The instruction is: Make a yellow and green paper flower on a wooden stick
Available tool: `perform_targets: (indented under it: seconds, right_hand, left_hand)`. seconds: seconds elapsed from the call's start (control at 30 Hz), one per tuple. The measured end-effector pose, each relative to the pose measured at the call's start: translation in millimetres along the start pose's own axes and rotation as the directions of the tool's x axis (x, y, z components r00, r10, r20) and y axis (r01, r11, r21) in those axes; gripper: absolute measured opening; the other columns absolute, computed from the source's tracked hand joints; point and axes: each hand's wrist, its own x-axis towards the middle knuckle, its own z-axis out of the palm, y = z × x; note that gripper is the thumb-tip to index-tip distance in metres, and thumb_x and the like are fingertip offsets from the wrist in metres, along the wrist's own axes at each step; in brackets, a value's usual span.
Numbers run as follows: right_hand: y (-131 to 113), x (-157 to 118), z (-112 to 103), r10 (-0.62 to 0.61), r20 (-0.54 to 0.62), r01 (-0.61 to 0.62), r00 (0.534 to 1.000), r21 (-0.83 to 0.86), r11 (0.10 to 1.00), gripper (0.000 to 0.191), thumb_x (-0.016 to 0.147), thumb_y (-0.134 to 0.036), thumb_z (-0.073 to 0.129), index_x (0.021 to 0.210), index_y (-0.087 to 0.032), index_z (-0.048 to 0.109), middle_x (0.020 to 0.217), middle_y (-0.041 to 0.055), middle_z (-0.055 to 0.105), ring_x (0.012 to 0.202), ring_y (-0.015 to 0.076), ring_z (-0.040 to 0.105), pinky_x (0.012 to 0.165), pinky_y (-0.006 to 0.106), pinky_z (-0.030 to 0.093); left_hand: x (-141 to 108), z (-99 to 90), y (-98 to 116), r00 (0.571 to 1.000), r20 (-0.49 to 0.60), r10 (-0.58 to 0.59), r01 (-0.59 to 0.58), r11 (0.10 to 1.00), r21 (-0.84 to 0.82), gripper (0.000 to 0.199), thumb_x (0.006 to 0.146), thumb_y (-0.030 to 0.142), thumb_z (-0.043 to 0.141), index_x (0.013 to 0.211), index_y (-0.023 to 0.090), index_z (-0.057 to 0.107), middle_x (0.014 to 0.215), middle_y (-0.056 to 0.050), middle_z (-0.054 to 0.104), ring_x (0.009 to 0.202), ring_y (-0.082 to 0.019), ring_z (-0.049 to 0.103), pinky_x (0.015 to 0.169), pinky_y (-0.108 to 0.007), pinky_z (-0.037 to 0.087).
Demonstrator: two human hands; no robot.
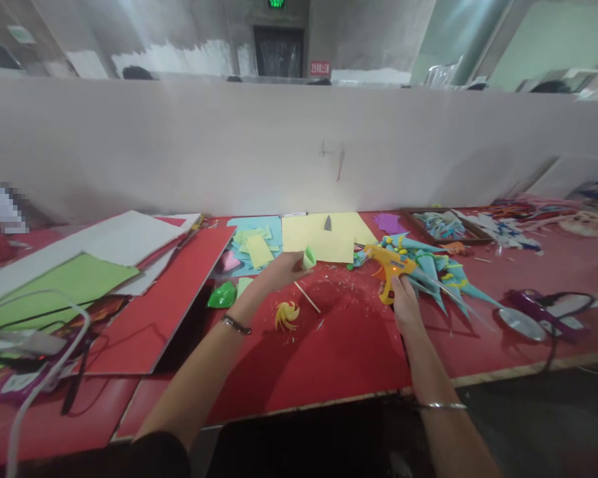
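Head view: left hand [295, 263] raised, pinching green paper [309, 258]; right hand [398, 292] wrapped round glue gun [391, 264].

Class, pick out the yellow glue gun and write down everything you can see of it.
The glue gun is yellow-orange and looks like plastic, with an orange trigger, a dark handle base and a small orange glow on its body. The right hand grips its handle, seemingly above the red table. Its nozzle points left, towards the left hand, without touching it. Blue paper cones lie beside it. Its label is too blurred to read.
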Motion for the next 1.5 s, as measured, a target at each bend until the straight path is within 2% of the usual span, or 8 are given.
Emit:
perform_targets:
  seconds: [0.13,0.27,0.43,0.57,0.77,0.97,1.3,1.5]
  right_hand:
    - [-34.0,-10.5,11.5,-0.096,0.078,0.109,0.992,-0.197,0.974,0.035,0.062,-0.046,0.061,0.078,-0.018,0.048,0.056,-0.0051,0.047,0.046,0.0077,0.041,0.042,0.02,0.034]
    - [-62.8,-22.4,33.6,-0.187,0.182,0.246,0.965,-0.392,0.887,0.036,0.056,-0.041,0.066,0.077,-0.018,0.048,0.054,-0.0058,0.045,0.046,0.0094,0.041,0.044,0.023,0.036]
    - [-60.2,-34.5,71.2,-0.177,0.315,0.323,0.932,-0.505,0.801,0.044,0.055,-0.048,0.065,0.082,-0.018,0.048,0.055,-0.0041,0.046,0.048,0.0137,0.046,0.047,0.026,0.038]
    - [-50.3,-41.3,87.7,-0.173,0.36,0.347,0.917,-0.505,0.79,0.042,0.057,-0.05,0.062,0.08,-0.018,0.048,0.055,-0.0034,0.046,0.048,0.0138,0.045,0.044,0.026,0.037]
    - [-44.0,-48.0,90.0,-0.155,0.397,0.357,0.905,-0.505,0.786,0.035,0.061,-0.045,0.06,0.08,-0.018,0.047,0.053,-0.0044,0.045,0.045,0.013,0.045,0.043,0.025,0.036]
    - [-42.8,-52.9,95.2,-0.125,0.38,0.326,0.916,-0.529,0.784,0.034,0.062,-0.043,0.058,0.081,-0.017,0.048,0.058,-0.002,0.05,0.044,0.0121,0.046,0.043,0.025,0.035]
    - [-42.0,-55.1,96.7,-0.087,0.383,0.302,0.92,-0.551,0.778,0.029,0.064,-0.042,0.058,0.077,-0.018,0.048,0.061,0.0007,0.052,0.048,0.0141,0.049,0.045,0.026,0.037]
    - [-39.9,-55.4,96.6,-0.09,0.417,0.297,0.904,-0.464,0.834,0.025,0.066,-0.038,0.056,0.08,-0.019,0.049,0.064,0.001,0.054,0.05,0.0148,0.05,0.046,0.026,0.039]
  left_hand:
    - [-38.0,-6.0,-11.6,0.994,-0.11,-0.001,0.007,0.998,0.055,0.014,0.078,0.026,0.046,0.073,0.015,0.053,0.069,-0.001,0.057,0.062,-0.011,0.052,0.057,-0.022,0.039]
    - [-61.1,0.3,-30.0,0.97,-0.233,-0.066,0.106,0.981,0.162,0.014,0.08,0.026,0.046,0.076,0.015,0.055,0.072,-0.002,0.06,0.063,-0.012,0.053,0.057,-0.022,0.039]
    - [-68.6,12.1,-44.6,0.955,-0.274,-0.114,0.185,0.951,0.249,0.019,0.077,0.018,0.048,0.095,0.018,0.056,0.098,-0.005,0.063,0.077,-0.014,0.059,0.062,-0.022,0.043]
    - [-71.6,13.0,-43.9,0.942,-0.279,-0.187,0.285,0.883,0.372,0.024,0.078,0.021,0.05,0.101,0.021,0.056,0.102,-0.004,0.063,0.078,-0.017,0.062,0.056,-0.023,0.042]
    - [-72.6,14.4,-38.4,0.908,-0.335,-0.252,0.393,0.789,0.472,0.027,0.08,0.024,0.048,0.106,0.023,0.056,0.098,-0.005,0.066,0.077,-0.018,0.063,0.057,-0.024,0.042]
    - [-72.6,17.5,-35.2,0.919,-0.326,-0.221,0.365,0.787,0.497,0.03,0.081,0.023,0.046,0.11,0.023,0.053,0.103,-0.004,0.064,0.083,-0.019,0.062,0.062,-0.026,0.043]
    - [-72.7,17.5,-29.6,0.929,-0.325,-0.175,0.328,0.793,0.512,0.025,0.08,0.027,0.049,0.104,0.022,0.056,0.094,-0.004,0.066,0.078,-0.02,0.061,0.059,-0.027,0.04]
    - [-73.7,19.1,-32.8,0.929,-0.344,-0.137,0.31,0.796,0.521,0.024,0.081,0.027,0.047,0.103,0.023,0.055,0.091,-0.004,0.065,0.079,-0.018,0.06,0.06,-0.026,0.039]
